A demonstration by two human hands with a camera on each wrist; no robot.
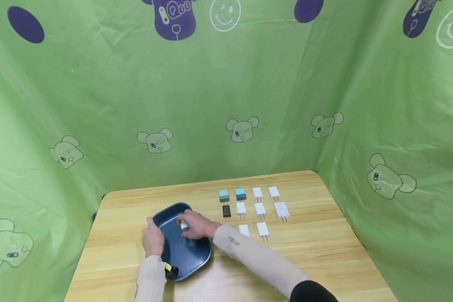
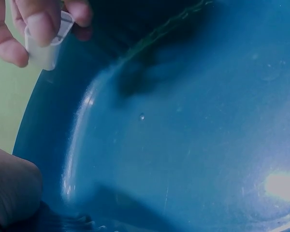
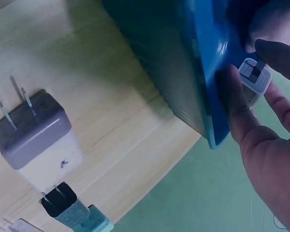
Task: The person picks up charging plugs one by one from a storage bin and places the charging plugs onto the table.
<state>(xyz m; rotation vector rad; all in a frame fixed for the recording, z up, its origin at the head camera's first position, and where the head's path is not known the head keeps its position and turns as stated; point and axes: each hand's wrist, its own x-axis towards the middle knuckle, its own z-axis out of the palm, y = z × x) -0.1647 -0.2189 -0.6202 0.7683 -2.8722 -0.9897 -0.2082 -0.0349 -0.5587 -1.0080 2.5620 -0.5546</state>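
Observation:
A white charger plug [image 1: 184, 226] is held above the dark blue tray [image 1: 190, 260]. My right hand [image 1: 199, 226] pinches it between thumb and fingers. In the left wrist view, the plug [image 2: 44, 55] shows its hollow-looking end toward the camera, and the tray's bare floor [image 2: 208, 130] lies below. The right wrist view shows the plug [image 3: 255, 89] close to the tray's rim, with a folded prong on its face. My left hand [image 1: 152, 239] grips the tray's left rim; some of its fingers are hidden.
Several charger plugs stand in rows right of the tray: a green one [image 1: 224, 195], a blue one [image 1: 240, 193], a black one [image 1: 226, 211] and white ones [image 1: 260, 209]. The wooden table [image 1: 305, 260] meets a green curtain [image 1: 196, 163] behind.

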